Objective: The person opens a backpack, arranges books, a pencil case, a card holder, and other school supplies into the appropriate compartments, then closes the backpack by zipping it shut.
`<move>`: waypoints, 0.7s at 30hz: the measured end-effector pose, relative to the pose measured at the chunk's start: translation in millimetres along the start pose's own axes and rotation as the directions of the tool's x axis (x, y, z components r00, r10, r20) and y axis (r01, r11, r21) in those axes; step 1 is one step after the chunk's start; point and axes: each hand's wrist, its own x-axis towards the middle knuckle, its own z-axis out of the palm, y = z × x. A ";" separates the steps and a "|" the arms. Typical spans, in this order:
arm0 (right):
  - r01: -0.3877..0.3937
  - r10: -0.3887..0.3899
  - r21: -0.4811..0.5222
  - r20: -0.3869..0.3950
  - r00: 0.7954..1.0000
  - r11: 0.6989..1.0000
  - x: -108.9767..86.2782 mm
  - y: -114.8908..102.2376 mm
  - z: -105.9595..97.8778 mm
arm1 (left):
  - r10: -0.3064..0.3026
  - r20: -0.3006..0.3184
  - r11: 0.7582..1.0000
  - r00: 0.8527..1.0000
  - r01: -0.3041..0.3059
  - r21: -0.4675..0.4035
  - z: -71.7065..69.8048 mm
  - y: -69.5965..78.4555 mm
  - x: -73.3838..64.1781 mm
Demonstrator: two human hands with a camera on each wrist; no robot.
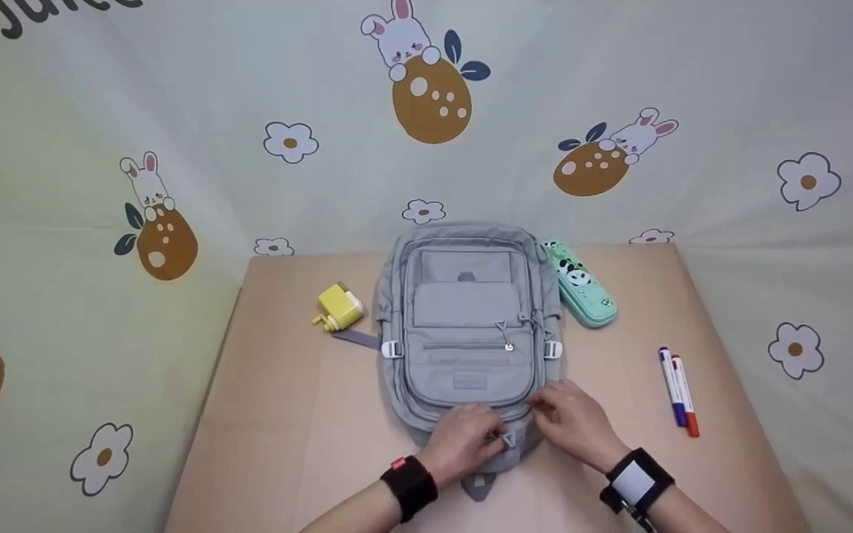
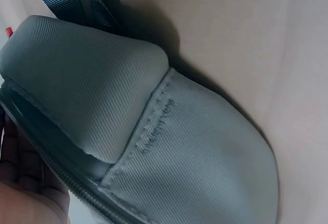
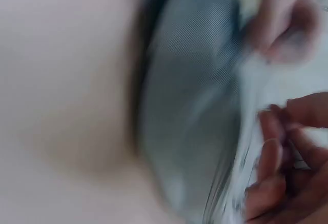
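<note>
A grey backpack (image 1: 469, 307) lies front side up on the table, its handle end towards me. My left hand (image 1: 465, 438) is at that near end and pinches a triangular zipper pull (image 1: 509, 440) between thumb and fingers. To its right, my right hand (image 1: 573, 420) has its fingertips pinched together at the backpack's zipped seam; what lies between them is hidden. In the right wrist view, the right hand (image 3: 292, 167) shows curled fingers. The left wrist view shows the grey end panel (image 2: 195, 147) and the zipper teeth (image 2: 77, 188) along its edge.
A yellow crank sharpener (image 1: 340, 306) stands left of the backpack. On its right lies a mint panda pencil case (image 1: 586, 289). Farther right are a blue marker (image 1: 671, 385) and a red marker (image 1: 684, 396). A patterned cloth (image 1: 338, 192) hangs behind the table (image 1: 286, 414).
</note>
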 end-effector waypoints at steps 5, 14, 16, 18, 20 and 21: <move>0.327 -0.340 -0.247 -0.010 0.940 0.912 -5.0 27.0 7.2 | 0.026 0.013 0.999 1.000 -0.026 0.023 -4.4 -1.7 -5.3; 0.442 -0.488 -0.309 -0.089 0.868 0.842 -2.7 38.8 17.0 | 0.008 0.000 1.000 1.000 -0.008 -0.024 -8.9 -1.8 -9.8; 0.438 -0.485 -0.306 -0.099 0.869 0.846 -2.0 38.8 17.5 | 0.023 -0.023 1.000 0.999 -0.023 -0.018 -9.9 -1.8 -11.1; 0.424 -0.472 -0.304 -0.106 0.875 0.853 -1.4 38.6 17.6 | 0.037 -0.041 0.999 0.998 -0.037 -0.011 -11.3 -2.5 -13.4; 0.410 -0.458 -0.302 -0.107 0.883 0.861 -0.8 38.2 17.3 | 0.035 -0.044 0.999 0.998 -0.035 -0.012 -13.7 -4.3 -16.8; 0.404 -0.451 -0.300 -0.106 0.886 0.864 -0.6 37.9 16.9 | 0.026 -0.038 0.999 0.999 -0.027 -0.018 -15.1 -5.9 -19.0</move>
